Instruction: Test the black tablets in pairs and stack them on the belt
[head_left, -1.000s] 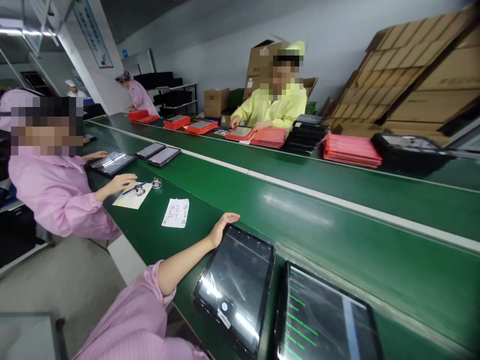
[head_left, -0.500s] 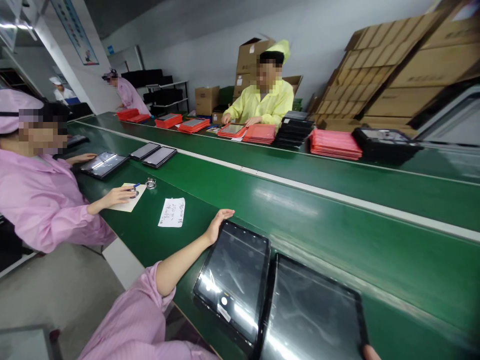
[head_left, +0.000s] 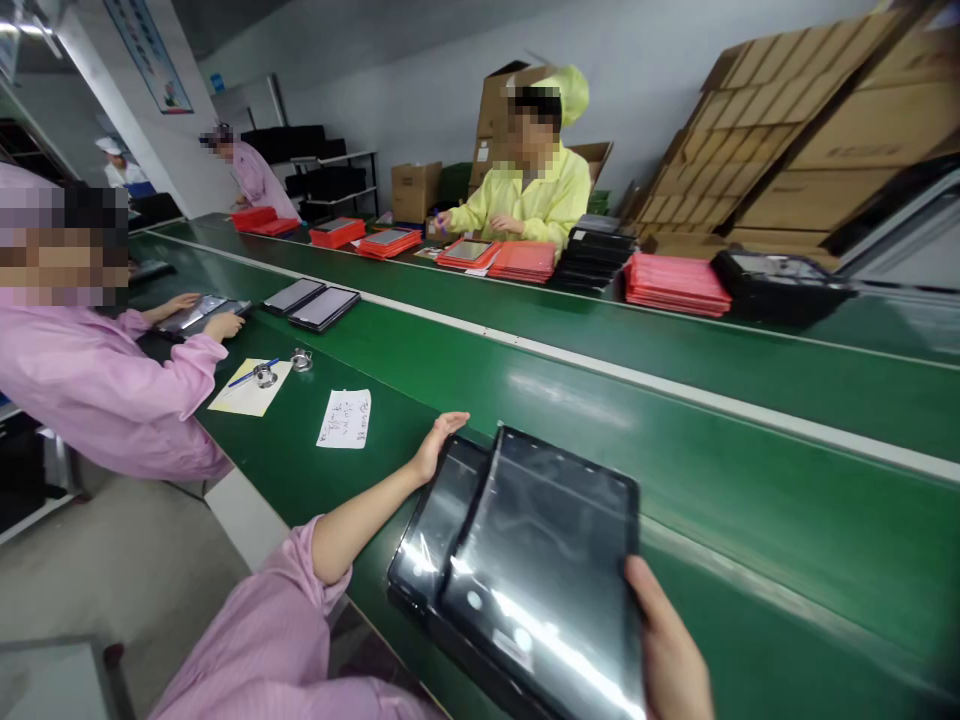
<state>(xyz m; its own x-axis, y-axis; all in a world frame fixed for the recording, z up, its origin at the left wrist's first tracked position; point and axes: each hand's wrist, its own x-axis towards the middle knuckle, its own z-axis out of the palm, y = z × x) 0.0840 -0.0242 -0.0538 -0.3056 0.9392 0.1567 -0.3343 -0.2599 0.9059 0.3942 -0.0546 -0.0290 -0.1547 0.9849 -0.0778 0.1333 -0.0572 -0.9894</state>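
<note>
My right hand (head_left: pixel 667 640) grips the right edge of a black tablet (head_left: pixel 551 540), its thumb on the front edge. That tablet overlaps a second black tablet (head_left: pixel 442 510), covering most of its right side. Both screens are dark and glossy with bright reflections. My left hand (head_left: pixel 437 445) rests with outstretched fingers against the upper left edge of the second tablet. Some of its fingers are hidden behind that edge. Left of my forearm, a handwritten white paper (head_left: pixel 345 418) lies on the green table (head_left: pixel 300 490).
On my left, a co-worker in pink (head_left: pixel 112 370) handles a tablet (head_left: pixel 202 312). Two more tablets (head_left: pixel 322 306) lie beyond metal rings (head_left: pixel 301 360) and a yellow note (head_left: pixel 251 400). Across the belt (head_left: pixel 585 395), a person in yellow (head_left: pixel 525 190) stands behind red sleeves (head_left: pixel 675 283) and black stacks.
My right hand has moved its tablet left and up, so it now overlaps the other tablet. My left hand has stayed put. The co-worker's hand has left the yellow note for a tablet.
</note>
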